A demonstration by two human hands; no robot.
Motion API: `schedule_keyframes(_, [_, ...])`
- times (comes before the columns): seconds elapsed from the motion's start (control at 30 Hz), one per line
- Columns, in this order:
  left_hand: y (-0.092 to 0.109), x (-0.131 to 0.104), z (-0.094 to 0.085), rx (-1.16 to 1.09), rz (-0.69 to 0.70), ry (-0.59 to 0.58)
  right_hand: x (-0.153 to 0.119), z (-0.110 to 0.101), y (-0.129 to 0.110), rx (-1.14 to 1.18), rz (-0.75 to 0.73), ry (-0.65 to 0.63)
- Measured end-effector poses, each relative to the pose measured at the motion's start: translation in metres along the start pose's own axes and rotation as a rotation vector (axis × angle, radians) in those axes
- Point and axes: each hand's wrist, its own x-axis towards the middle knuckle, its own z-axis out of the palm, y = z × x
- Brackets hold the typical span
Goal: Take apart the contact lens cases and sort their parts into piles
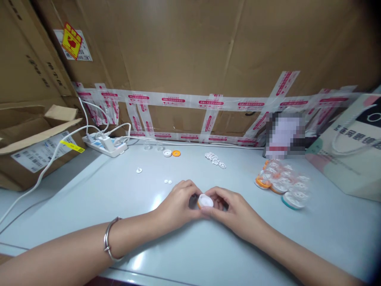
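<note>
Between my fingertips, just above the table, is a small round white cup-like piece (206, 201) with an orange rim on its left side. My left hand (183, 200) pinches it from the left and my right hand (230, 206) from the right. Beyond my hands lie two small white discs (168, 182) and a white piece with a short peg (139, 170). Farther back sit a white ring (167, 153), an orange ring (176, 153) and clear round caps (160, 147). A loose row of white lattice-patterned pieces (214, 159) lies behind my hands.
Several clear-topped round units with orange and teal bases (293, 200) stand grouped at the right. A power strip (105, 143) with white cables and an open cardboard box (38, 147) are at the left. A large carton (178, 51) walls the back; a paper bag (351, 147) stands at right.
</note>
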Motion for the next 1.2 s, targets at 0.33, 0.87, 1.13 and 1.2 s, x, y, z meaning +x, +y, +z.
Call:
schedule_keyframes(0.33, [0.004, 0.003, -0.002, -0.015, -0.062, -0.045, 0.0, 0.004, 0.004, -0.018, -0.036, 0.098])
schedule_keyframes(0.87, [0.002, -0.005, -0.005, 0.012, -0.027, -0.02, 0.099, 0.003, 0.022, -0.222, -0.147, 0.317])
schedule_keyframes(1.13, [0.001, -0.007, -0.005, 0.002, -0.037, -0.027, 0.162, 0.022, 0.023, -0.222, -0.191, 0.404])
schedule_keyframes(1.2, [0.001, -0.007, -0.005, 0.007, -0.035, -0.025, 0.159, 0.02, 0.022, -0.213, -0.196, 0.42])
